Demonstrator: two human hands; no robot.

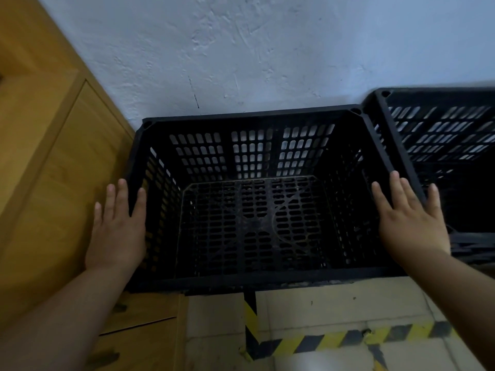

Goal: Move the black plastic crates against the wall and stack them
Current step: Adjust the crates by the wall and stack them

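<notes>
A black plastic crate (249, 117) with slotted walls stands with its far rim against the white wall, and I look down into its empty inside. My left hand (116, 228) lies flat at its left rim, fingers spread, thumb on the inner side. My right hand (412, 220) rests flat over its right rim, fingers apart. Neither hand is closed on the crate. A second black crate (434, 121) stands right beside it against the wall, cut off by the frame's right edge. What lies under either crate is hidden.
A wooden cabinet (53, 156) stands close to the crate's left side, beside my left hand. The rough white wall (267, 49) is behind both crates. Pale floor tiles with yellow-black hazard tape (348, 338) lie in front of the crate.
</notes>
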